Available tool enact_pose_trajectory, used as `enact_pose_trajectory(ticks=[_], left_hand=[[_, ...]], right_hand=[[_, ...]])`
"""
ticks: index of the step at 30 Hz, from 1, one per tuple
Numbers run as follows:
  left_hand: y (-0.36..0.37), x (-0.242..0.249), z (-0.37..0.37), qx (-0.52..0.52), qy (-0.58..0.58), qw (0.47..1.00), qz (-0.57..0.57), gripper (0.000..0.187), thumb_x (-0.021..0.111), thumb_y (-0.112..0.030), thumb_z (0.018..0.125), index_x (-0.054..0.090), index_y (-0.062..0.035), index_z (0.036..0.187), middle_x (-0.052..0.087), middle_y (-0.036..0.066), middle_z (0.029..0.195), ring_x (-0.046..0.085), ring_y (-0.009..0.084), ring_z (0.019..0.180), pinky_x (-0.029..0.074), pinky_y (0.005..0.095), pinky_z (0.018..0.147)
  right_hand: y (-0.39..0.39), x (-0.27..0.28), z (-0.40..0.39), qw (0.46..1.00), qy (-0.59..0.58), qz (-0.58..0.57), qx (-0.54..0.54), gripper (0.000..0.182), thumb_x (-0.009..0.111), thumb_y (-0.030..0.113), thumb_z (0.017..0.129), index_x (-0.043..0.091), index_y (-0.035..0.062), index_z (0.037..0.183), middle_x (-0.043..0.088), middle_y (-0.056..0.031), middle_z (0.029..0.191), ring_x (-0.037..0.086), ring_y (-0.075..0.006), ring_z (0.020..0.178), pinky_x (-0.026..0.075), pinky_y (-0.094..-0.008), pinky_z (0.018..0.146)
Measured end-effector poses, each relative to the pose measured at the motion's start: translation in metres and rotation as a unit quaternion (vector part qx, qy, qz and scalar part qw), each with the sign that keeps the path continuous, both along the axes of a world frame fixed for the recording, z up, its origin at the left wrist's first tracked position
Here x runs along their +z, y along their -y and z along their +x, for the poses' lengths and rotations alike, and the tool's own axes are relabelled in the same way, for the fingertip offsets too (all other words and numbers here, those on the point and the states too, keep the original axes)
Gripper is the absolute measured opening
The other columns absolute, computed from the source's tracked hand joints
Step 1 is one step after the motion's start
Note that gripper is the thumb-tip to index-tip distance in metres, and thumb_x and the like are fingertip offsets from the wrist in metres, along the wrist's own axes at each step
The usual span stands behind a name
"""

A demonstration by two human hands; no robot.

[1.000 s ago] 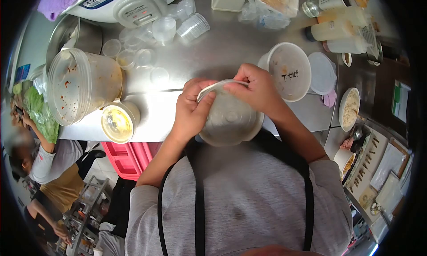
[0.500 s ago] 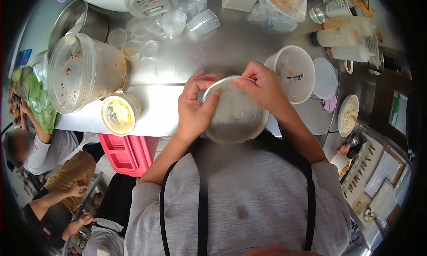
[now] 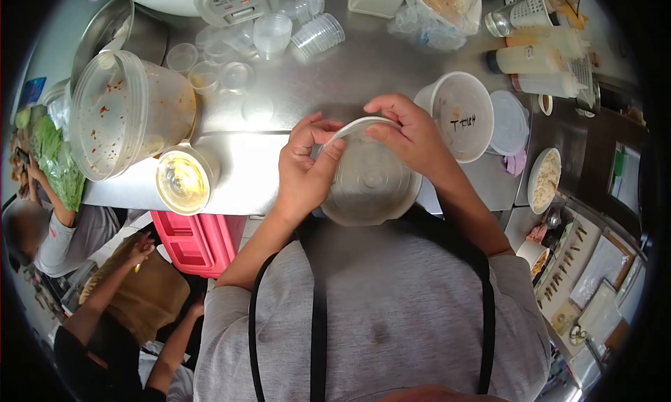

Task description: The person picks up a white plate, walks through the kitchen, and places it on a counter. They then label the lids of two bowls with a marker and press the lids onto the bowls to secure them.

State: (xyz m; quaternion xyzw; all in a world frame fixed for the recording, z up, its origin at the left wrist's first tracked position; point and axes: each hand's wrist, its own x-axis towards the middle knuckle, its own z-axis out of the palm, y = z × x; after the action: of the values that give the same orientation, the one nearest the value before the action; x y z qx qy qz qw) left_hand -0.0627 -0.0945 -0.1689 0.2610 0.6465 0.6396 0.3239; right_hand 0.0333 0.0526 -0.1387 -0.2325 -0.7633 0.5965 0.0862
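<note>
A translucent round plastic tub (image 3: 374,182) is tilted close against my chest, its pale rim toward the worktop. My left hand (image 3: 307,166) pinches the left side of that rim between thumb and fingers. On the opposite side, my right hand (image 3: 414,138) has its thumb on the rim and its index finger curled just above. Just beyond my right hand stands a white tub (image 3: 463,119) with dark handwriting inside. To the left of my hands is a lidded container (image 3: 185,180) with something yellow under its top.
A large stained plastic bucket (image 3: 133,115) lies tilted at left. Small clear cups (image 3: 272,35) stand near a rice cooker (image 3: 234,2). Sauce bottles (image 3: 531,58) and a rice bowl (image 3: 544,181) are at right. A pink crate (image 3: 192,245) sits below the worktop edge; co-workers (image 3: 105,332) are at lower left.
My right index finger has lifted slightly from the rim; both hands otherwise keep their place on the tub. At lower left, a co-worker in black has shifted and raised an arm.
</note>
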Motion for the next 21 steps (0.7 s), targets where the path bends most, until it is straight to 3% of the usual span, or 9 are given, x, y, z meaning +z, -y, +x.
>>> enact_pose_trajectory(ticks=[3,6,21], left_hand=[[-0.0008,0.0022,0.0001,-0.007,0.006,1.000,-0.001,0.007,0.057,-0.010,0.076,0.055,-0.0035,0.076,0.059,0.009,0.086,0.043,0.0250,0.102,0.029,0.0367,0.091],[-0.0009,0.0016,-0.0006,-0.014,0.009,1.000,-0.005,0.007,0.056,-0.010,0.076,0.055,-0.0035,0.077,0.059,0.008,0.086,0.043,0.0252,0.102,0.029,0.0367,0.091],[-0.0021,0.0091,-0.0016,-0.018,-0.048,0.998,-0.048,0.013,0.056,-0.014,0.077,0.058,-0.0035,0.083,0.059,0.008,0.085,0.043,0.0268,0.101,0.033,0.0342,0.087]], right_hand=[[-0.0045,-0.0041,0.0000,0.998,-0.013,0.045,0.050,0.013,0.057,0.011,0.075,0.053,0.0021,0.083,0.052,-0.0057,0.080,0.052,-0.0130,0.070,0.041,-0.0239,0.062],[-0.0040,-0.0074,-0.0002,0.999,-0.011,0.011,0.043,0.013,0.057,0.013,0.075,0.054,0.0028,0.083,0.052,-0.0064,0.078,0.052,-0.0139,0.071,0.041,-0.0244,0.063],[-0.0055,-0.0043,0.0008,0.999,0.007,0.006,0.050,0.010,0.058,0.011,0.074,0.055,0.0011,0.076,0.053,-0.0062,0.069,0.051,-0.0121,0.061,0.040,-0.0233,0.055]])
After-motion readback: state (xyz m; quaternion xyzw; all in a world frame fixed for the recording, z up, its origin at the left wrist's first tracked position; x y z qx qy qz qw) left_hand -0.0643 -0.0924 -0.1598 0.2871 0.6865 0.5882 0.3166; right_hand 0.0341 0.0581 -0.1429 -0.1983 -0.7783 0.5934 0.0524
